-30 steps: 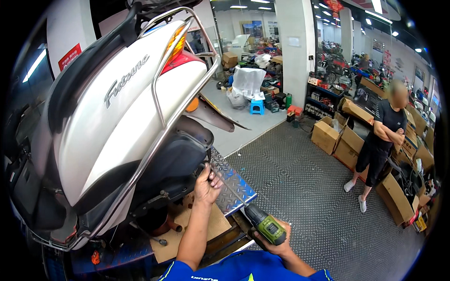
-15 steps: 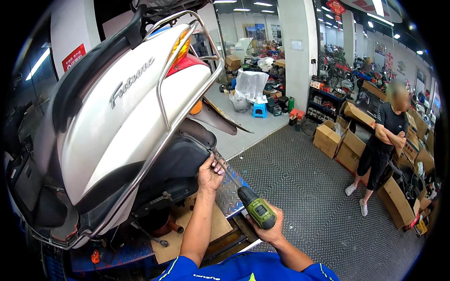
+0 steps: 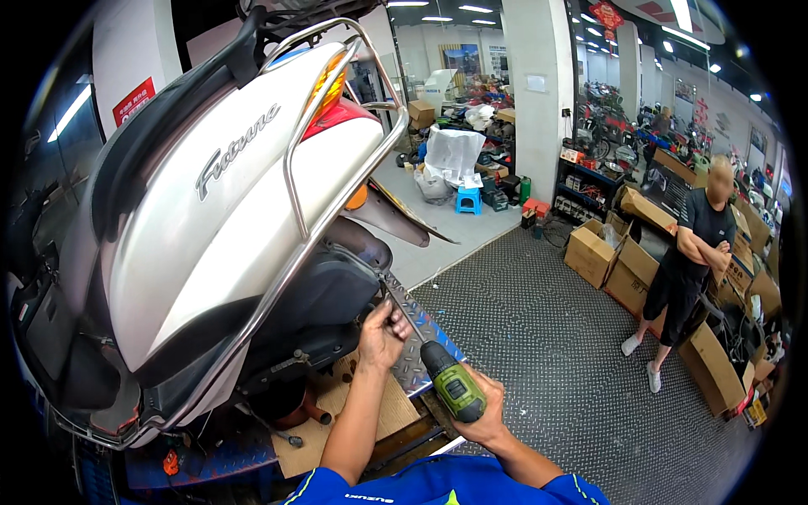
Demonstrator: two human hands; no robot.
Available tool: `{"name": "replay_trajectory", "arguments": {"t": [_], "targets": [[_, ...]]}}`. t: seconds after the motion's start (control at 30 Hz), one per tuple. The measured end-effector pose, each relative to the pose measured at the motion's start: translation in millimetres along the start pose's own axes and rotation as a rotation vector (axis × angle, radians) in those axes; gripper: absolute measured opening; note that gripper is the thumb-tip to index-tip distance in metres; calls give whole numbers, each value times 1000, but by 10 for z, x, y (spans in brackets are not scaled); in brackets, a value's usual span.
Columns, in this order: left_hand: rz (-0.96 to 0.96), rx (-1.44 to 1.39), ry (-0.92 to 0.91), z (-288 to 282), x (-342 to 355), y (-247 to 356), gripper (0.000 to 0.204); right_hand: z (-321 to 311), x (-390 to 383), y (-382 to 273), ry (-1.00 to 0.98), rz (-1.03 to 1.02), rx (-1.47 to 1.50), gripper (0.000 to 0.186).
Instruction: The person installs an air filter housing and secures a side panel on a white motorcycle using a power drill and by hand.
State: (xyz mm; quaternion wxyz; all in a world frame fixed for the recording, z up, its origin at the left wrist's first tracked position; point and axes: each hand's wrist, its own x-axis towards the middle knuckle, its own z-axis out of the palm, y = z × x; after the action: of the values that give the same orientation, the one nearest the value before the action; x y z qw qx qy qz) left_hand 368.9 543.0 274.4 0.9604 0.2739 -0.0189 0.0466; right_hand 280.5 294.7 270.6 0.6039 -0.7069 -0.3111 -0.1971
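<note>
My right hand [image 3: 488, 414] grips a green and black cordless drill [image 3: 459, 389]. A long thin driver bit [image 3: 405, 313] points from it up and left toward the black engine-side cover [image 3: 324, 295] of a white scooter [image 3: 227, 194]. My left hand [image 3: 380, 338] is beside the bit, just below the cover's rear end, with fingers curled and thumb drawn in. Whatever is between those fingers is too small to make out. Whether the bit's tip touches a screw is not clear.
The scooter stands on a blue lift platform [image 3: 244, 459] with cardboard [image 3: 396, 406] under its engine. A metal guard rail [image 3: 278, 299] runs along its side. On the right, a person [image 3: 703, 244] stands with folded arms beside cardboard boxes [image 3: 635, 269]. A blue stool [image 3: 468, 200] stands farther back.
My left hand has moved slightly down, away from the cover's rear end. The drill has shifted a little down and left, and more of the bit shows.
</note>
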Motion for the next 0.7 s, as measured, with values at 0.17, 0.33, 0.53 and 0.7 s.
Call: {"name": "replay_trajectory", "arguments": {"t": [0.17,0.33,0.53,0.7], "targets": [[-61,194,121,-231,-347,-97,18,68,31,15,-18,-63,-7,66],[-96,267,129,-374,-516,-70,26,74,14,49,-46,-2,16,67],[-35,387,126,-438,-589,-28,25,54,65,-48,-62,-31,-39,67],[-36,378,90,-410,-542,10,21,51,42,113,-17,-8,23,56]]}}
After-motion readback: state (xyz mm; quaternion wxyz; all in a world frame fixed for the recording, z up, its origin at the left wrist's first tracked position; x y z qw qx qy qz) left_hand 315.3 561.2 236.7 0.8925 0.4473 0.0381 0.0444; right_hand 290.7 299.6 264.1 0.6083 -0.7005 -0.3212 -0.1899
